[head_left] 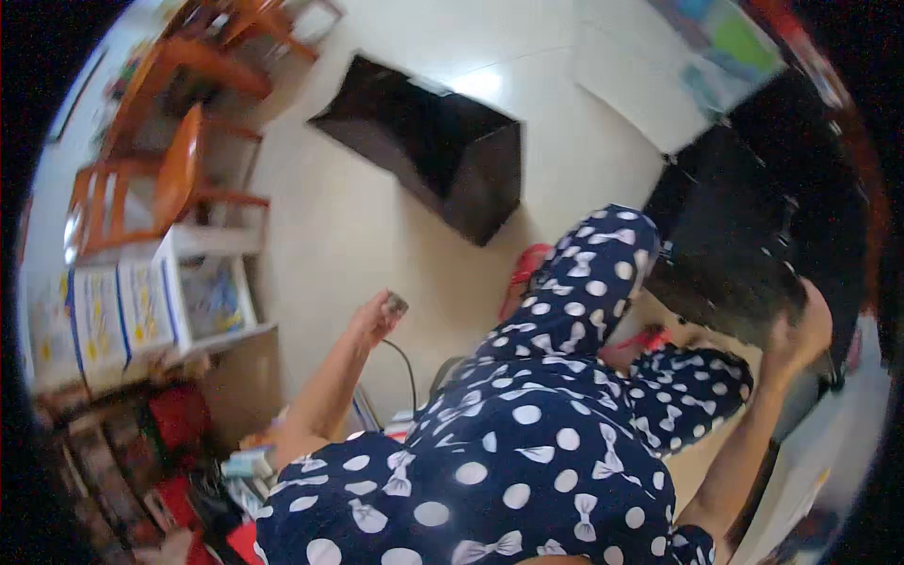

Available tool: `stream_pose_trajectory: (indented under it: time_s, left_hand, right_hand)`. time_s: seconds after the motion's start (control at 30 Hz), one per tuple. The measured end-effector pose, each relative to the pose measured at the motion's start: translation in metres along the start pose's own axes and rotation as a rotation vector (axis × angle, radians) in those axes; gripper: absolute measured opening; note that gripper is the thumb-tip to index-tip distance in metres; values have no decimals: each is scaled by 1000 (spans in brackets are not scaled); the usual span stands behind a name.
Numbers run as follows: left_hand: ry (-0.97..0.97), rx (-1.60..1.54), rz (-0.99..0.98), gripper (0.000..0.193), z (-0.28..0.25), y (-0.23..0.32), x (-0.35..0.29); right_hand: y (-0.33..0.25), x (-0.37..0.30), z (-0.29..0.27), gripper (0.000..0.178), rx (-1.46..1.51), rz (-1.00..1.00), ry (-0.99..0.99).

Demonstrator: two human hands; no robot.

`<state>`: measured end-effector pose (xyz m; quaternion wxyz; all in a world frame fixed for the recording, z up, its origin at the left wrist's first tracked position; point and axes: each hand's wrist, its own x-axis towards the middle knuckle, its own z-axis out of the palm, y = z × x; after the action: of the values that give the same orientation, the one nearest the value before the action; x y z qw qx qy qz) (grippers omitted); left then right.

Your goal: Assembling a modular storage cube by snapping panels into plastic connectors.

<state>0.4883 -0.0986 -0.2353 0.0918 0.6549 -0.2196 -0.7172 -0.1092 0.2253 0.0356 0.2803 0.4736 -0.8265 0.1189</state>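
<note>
Out to the right, a black panelled piece (720, 212) spreads beside the bent legs (603, 259), its near edge by the right hand (805, 330), probably set there to steady it; blur hides whether those fingers have closed on it. Left of the legs, the left hand (374, 318) has its fingers curled around a small greyish block (396, 303), seemingly held out so the dark cable (411, 370) below hangs clear. The legs stand between the hands, blocking a straight path across. Farther off, an open black box (485, 179) rests on the pale floor (579, 160), with a wooden chair (179, 179) and white drawer unit (209, 241) leftward
</note>
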Motion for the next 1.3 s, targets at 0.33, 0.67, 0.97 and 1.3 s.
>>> stream_pose_trajectory:
  time_s: [0.33, 0.67, 0.97, 1.3]
  left_hand:
    - [556, -134, 450, 26, -143, -28, -64]
    - [883, 277, 510, 51, -213, -99, -64]
    - [1571, 869, 653, 60, -274, 3, -328]
    - [1752, 872, 65, 54, -313, -166, -494]
  right_hand:
    - [27, -19, 45, 31, -6, -94, 161]
    - [26, -12, 34, 28, 143, -79, 119]
    - [23, -8, 41, 21, -83, -111, 220]
    - [34, -11, 41, 24, -4, -135, 262]
